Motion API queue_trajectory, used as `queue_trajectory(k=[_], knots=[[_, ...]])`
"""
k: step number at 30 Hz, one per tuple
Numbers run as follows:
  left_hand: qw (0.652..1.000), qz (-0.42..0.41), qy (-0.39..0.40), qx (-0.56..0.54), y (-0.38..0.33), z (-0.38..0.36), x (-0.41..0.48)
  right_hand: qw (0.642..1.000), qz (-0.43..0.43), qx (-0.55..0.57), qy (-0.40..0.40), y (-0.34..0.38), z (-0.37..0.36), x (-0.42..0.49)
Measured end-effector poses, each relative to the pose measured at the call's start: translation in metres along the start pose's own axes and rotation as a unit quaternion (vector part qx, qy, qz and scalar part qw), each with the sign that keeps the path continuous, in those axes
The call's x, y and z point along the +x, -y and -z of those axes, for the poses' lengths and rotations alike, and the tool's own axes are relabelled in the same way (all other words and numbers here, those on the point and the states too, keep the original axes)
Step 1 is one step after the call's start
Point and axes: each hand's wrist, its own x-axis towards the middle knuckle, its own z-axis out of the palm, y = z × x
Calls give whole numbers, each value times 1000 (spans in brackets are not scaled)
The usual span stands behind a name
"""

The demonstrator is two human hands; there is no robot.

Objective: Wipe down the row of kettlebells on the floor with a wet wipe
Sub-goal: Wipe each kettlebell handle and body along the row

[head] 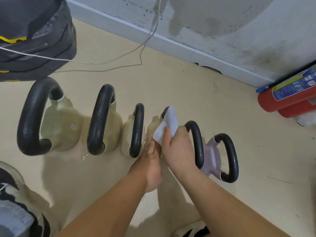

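Several kettlebells with black handles stand in a row on the beige floor. The big one (pixel 59 124) at the left carries an 8. A second (pixel 102 120) and a third (pixel 136 130) follow it. The fourth kettlebell (pixel 165 111) is mostly hidden by my hands. My right hand (pixel 177 147) presses a white wet wipe (pixel 168 124) around its handle. My left hand (pixel 153 161) rests low against that kettlebell's body; its fingers are hidden. To the right stand a fifth (pixel 196 142) and a pale lilac one (pixel 222 158).
A red fire extinguisher (pixel 290 98) lies at the right by the stained wall (pixel 222 23). A dark bag (pixel 34 36) sits at the back left, and a thin white cable (pixel 119 55) runs across the floor. My shoes (pixel 10 185) show at the bottom left.
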Motion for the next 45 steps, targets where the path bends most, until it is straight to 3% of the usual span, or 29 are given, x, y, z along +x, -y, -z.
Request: queue_trajectory(k=[3, 11, 16, 19, 24, 29, 32, 34, 39, 42, 45], knots=[[999, -17, -9, -43, 2, -3, -9, 999, 9, 2, -40, -10, -7, -26], [1000, -7, 11, -25, 9, -19, -25, 998, -52, 18, -7, -30, -29, -49], [998, 8, -5, -56, 6, -18, -28, 983, -112, 140, 31, -40, -40, -58], [998, 15, -13, -59, 13, -16, -20, 985, -79, 151, -11, -27, -33, -48], [999, 13, -23, -20, 13, -22, -18, 995, -26, 70, -62, -2, -13, -30], [999, 20, -24, -42, 4, -21, -21, 994, -51, -33, 88, 16, 12, 26], [997, 41, -22, -55, -2, -12, -24, 988, -33, 68, 138, 20, 21, 36], [997, 52, -24, -51, -4, -9, -24, 991, -14, 87, 105, 18, 20, 25], [998, 52, -14, -39, -3, -7, -28, 999, -23, 14, -21, -11, -4, -26], [996, 69, -14, -51, -6, -9, -31, 999, -33, 16, -37, -20, -10, -38], [993, 69, -43, -82, -10, -14, -34, 999, -48, -12, 8, -30, -16, -45]])
